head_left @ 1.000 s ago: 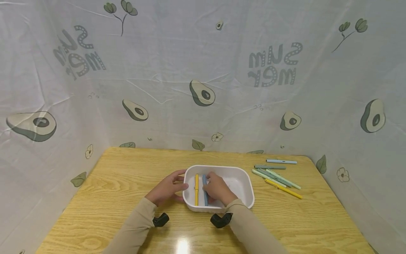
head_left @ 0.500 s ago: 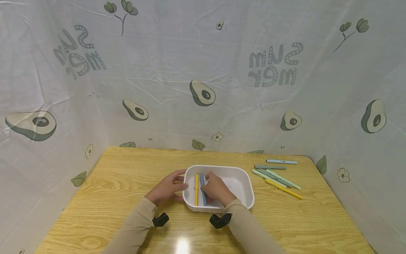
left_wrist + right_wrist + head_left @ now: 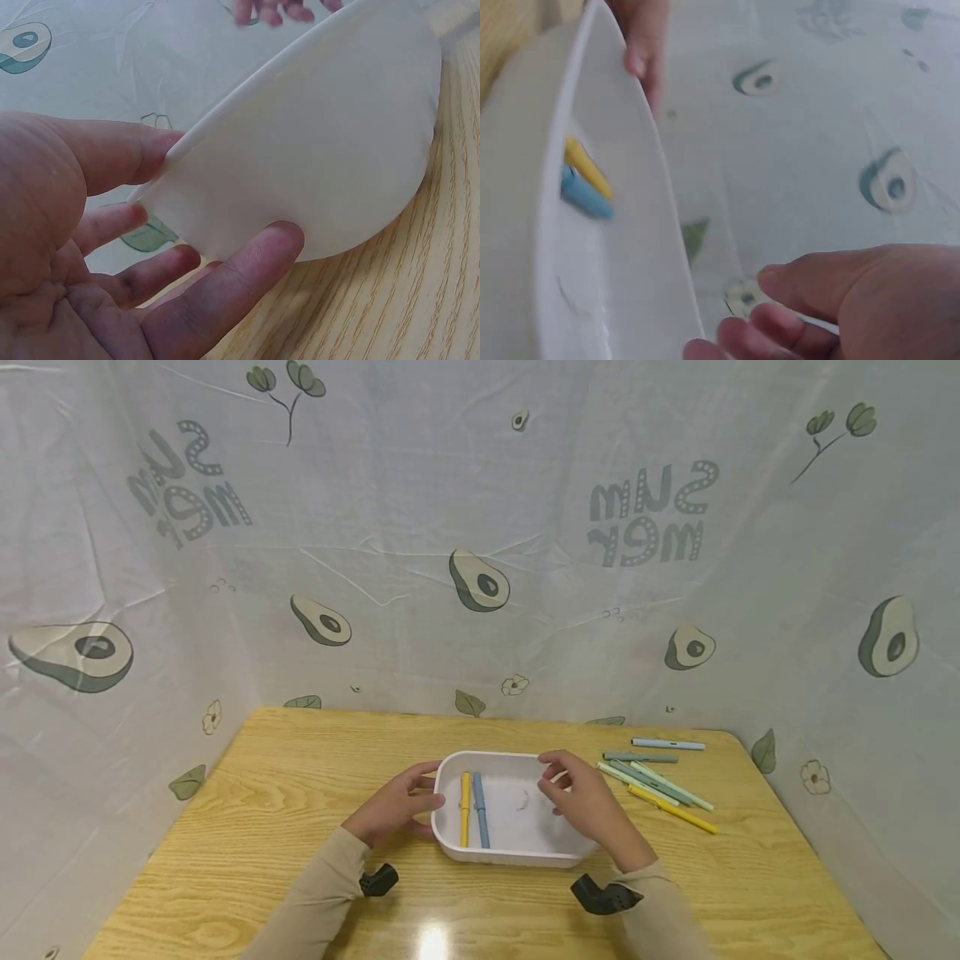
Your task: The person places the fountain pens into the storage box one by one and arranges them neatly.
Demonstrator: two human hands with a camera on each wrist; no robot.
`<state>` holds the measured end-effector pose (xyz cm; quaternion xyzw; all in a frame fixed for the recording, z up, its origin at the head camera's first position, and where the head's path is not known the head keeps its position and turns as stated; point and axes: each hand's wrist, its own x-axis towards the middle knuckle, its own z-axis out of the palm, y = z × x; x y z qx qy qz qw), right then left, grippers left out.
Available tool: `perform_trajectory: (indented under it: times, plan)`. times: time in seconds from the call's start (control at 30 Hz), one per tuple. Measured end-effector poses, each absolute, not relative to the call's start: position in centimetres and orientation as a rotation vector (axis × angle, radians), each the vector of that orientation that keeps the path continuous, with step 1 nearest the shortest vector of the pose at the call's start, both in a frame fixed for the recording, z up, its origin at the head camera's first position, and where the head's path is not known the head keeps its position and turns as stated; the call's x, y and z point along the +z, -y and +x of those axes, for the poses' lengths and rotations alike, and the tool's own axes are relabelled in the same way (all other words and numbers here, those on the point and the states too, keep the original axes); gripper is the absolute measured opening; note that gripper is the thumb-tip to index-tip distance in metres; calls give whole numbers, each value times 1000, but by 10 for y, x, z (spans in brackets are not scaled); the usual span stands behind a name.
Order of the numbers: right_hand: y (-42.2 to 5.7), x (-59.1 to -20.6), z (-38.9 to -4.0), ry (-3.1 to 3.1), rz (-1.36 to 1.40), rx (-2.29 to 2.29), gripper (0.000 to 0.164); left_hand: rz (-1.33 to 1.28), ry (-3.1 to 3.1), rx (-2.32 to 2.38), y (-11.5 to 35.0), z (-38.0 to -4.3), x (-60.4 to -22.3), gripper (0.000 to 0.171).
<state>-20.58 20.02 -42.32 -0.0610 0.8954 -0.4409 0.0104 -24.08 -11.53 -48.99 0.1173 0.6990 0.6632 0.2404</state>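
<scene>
My left hand [image 3: 397, 803] rests against the left end of a white rectangular plastic tray [image 3: 517, 857], its thumb at the rim and another finger pressed to the outer wall [image 3: 315, 150]. Inside, at the left, a yellow pen [image 3: 465, 810] and a blue pen [image 3: 481, 810] lie side by side, lengthwise to me and slightly apart at the near end. The right hand [image 3: 588, 797] hovers over the tray's right part with loosely bent fingers, holding nothing. In the right wrist view its fingertips [image 3: 735, 334] show beside the tray's rim.
To the right of the tray lie loose pens on the wooden table [image 3: 315, 752]: a yellow pen [image 3: 672, 810], pale green and dark green ones overlapping, a grey-green pen [image 3: 640, 757] and a light blue pen [image 3: 667, 744]. A patterned curtain [image 3: 405, 635] hangs behind.
The right hand has nudged the blue pen left, closer to the yellow one, then let it go and moved right and up. The left hand has stayed at the tray.
</scene>
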Motion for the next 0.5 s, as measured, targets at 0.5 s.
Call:
perform_trajectory:
  times: [0.5]
  plan:
    - [-300, -436, -200, -3246, -204, -1276, 36, 305, -1918, 1808, 115, -242, -491, 63]
